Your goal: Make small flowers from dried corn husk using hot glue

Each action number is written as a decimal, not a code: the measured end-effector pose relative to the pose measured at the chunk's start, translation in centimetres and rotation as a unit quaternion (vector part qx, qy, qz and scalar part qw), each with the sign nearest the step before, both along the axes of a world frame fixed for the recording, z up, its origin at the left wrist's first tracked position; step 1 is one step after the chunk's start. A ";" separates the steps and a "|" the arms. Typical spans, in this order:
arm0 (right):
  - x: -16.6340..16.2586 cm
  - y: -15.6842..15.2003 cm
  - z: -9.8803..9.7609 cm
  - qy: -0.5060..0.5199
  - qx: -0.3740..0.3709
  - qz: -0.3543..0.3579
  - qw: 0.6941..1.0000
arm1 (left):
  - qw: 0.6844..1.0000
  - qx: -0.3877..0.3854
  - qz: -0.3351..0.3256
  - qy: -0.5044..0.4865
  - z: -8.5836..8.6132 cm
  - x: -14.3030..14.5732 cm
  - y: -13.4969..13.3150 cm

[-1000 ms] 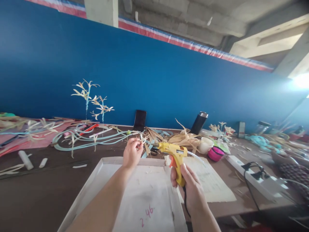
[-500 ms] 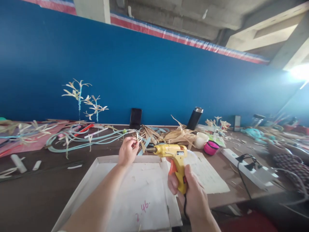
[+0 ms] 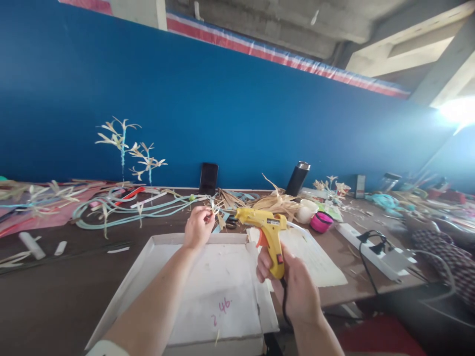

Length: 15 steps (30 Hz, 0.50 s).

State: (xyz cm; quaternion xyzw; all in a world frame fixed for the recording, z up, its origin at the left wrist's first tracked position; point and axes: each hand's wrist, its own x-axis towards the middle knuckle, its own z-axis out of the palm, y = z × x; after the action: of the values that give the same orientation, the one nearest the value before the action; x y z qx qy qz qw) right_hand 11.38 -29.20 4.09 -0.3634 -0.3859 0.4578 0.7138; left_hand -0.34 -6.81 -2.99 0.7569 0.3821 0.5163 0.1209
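My left hand (image 3: 200,226) is closed in a pinch above the far edge of a shallow white box lid (image 3: 218,282). Between its fingertips is a small pale flower (image 3: 213,207) made of dried-leaf strips, partly hidden by the fingers. My right hand (image 3: 295,282) is wrapped round the handle of a yellow hot glue gun (image 3: 265,225) with an orange trigger. The gun's nozzle points left, just right of the flower; whether they touch I cannot tell. A black cord hangs from the handle.
Pale blue tubing (image 3: 129,225) and dried husks (image 3: 278,203) lie behind the lid. A phone (image 3: 208,179), a black flask (image 3: 298,179) and a pink pouch (image 3: 321,222) stand farther back. At right are a power strip (image 3: 351,237) and a person's checked sleeve (image 3: 432,252).
The glue gun has shifted slightly up and its nozzle is tilted up more. My left hand stays closed on the flower, a little higher in view. The whole view has shifted slightly.
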 end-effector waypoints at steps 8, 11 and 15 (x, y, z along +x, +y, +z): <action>-0.2 0.2 -0.5 -0.002 0.025 0.023 0.999 | 1.000 -0.003 -0.003 -0.008 -0.2 0.1 0.1; -0.4 0.2 -0.7 -0.008 0.026 0.017 0.999 | 1.000 -0.001 -0.001 -0.010 -0.3 0.2 0.2; -0.6 0.1 -0.8 -0.029 0.008 -0.007 1.000 | 1.000 -0.005 -0.005 -0.008 -0.3 0.1 0.0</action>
State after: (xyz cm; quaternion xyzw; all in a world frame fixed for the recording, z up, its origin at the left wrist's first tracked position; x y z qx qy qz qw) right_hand 10.74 -29.12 3.29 -0.3732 -0.4074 0.4387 0.7087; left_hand -0.22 -6.77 -3.27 0.7542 0.3794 0.5199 0.1302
